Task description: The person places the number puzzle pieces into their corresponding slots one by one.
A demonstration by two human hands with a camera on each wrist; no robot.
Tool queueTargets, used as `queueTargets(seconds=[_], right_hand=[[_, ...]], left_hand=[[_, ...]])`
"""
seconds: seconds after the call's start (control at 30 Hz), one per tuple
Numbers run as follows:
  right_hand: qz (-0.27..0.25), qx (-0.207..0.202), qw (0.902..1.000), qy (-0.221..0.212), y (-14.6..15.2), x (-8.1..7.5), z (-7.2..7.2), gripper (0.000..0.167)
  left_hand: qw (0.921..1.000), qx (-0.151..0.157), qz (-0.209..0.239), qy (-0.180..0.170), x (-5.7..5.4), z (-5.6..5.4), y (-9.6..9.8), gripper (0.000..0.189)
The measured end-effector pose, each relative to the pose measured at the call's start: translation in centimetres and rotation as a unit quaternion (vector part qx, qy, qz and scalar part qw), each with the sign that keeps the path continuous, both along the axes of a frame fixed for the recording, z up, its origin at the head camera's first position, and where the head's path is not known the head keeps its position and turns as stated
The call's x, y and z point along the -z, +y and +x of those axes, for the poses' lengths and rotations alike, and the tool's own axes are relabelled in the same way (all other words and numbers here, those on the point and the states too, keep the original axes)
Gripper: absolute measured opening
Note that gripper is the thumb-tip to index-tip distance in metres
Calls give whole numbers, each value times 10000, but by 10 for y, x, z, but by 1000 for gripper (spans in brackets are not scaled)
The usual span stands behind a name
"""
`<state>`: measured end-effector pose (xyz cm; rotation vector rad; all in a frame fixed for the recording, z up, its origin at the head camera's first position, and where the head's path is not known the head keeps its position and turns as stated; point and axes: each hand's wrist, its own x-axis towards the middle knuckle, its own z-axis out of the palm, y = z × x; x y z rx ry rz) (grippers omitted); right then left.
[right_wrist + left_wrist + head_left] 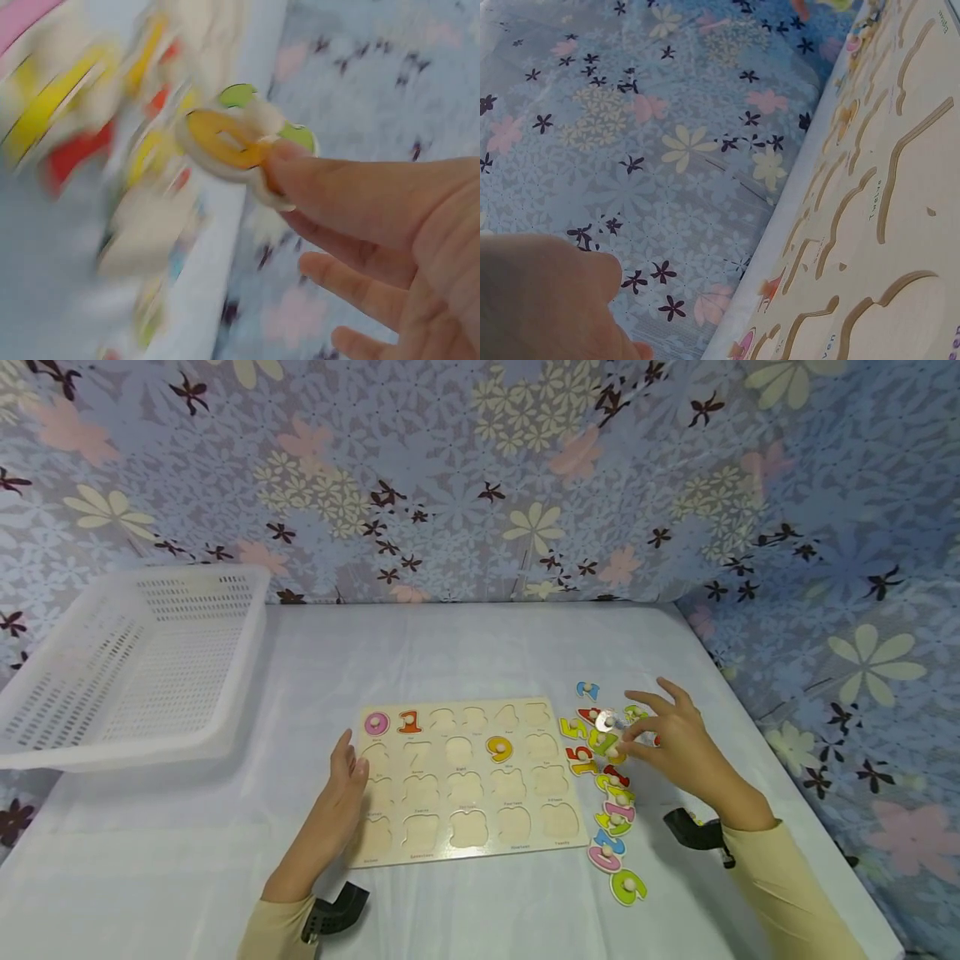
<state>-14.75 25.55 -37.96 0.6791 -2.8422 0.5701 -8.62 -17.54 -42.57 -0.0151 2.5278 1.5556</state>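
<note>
My right hand (678,747) pinches a puzzle number piece (217,142), orange and green with a pale knob, between thumb and fingertip. It is raised above several loose number pieces at the right of the wooden number board (441,760); the other fingers spread apart. At the board's left edge, my left hand (330,814) rests with fingers relaxed and pointing away from me. A pink 0 (377,723), a red 1 (409,722) and a yellow-orange 9 (498,749) sit in the board's recesses. In the left wrist view, only part of that hand shows beside the board.
Down the board's right side runs an overlapping row of loose pieces, from a blue one (587,691) to a green 6 (627,887). A white perforated basket (225,693) stands at the left on the white-covered table (420,647). Flowered cloth (450,485) hangs behind.
</note>
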Motion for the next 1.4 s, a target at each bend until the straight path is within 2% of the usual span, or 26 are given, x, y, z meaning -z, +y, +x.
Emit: queueTargets(seconds=[0.17, 0.33, 0.57, 0.7, 0.8, 0.97, 1.1, 1.23, 1.33, 1.4], right_hand=[[-315, -749, 9953, -521, -48, -4, -10, 8], [-253, -1446, 9863, -754, -118, 1, -11, 11], [427, -2326, 9665, -999, -215, 11, 6, 13], [899, -2439, 9617, -868, -249, 18, 15, 13], [992, -2362, 9638, -739, -263, 23, 19, 13], [806, -2362, 9661, -660, -274, 35, 21, 13], [923, -2429, 9653, -257, -278, 37, 19, 12], [1095, -2708, 9561, 256, -279, 36, 16, 11], [1033, -2968, 9491, 215, -278, 36, 17, 12], [960, -2999, 9489, 187, -279, 37, 18, 11]], left_hand=[[9999, -11, -82, 59, -2, 0, 0, 64], [9997, 6, -183, 163, -3, -1, -1, 65], [9996, -35, -270, 78, -2, -2, -3, 65], [9996, -76, -286, -17, -3, -1, -4, 65], [9996, -102, -268, -27, -4, -2, -5, 65], [9995, -126, -299, -29, -4, -3, -5, 64], [9995, -126, -277, -11, -4, -3, -6, 64], [9995, -144, -266, -16, -4, -2, -7, 64], [9994, -183, -301, -39, -4, -1, -8, 63], [9993, -210, -302, -55, -4, -1, -8, 63]])
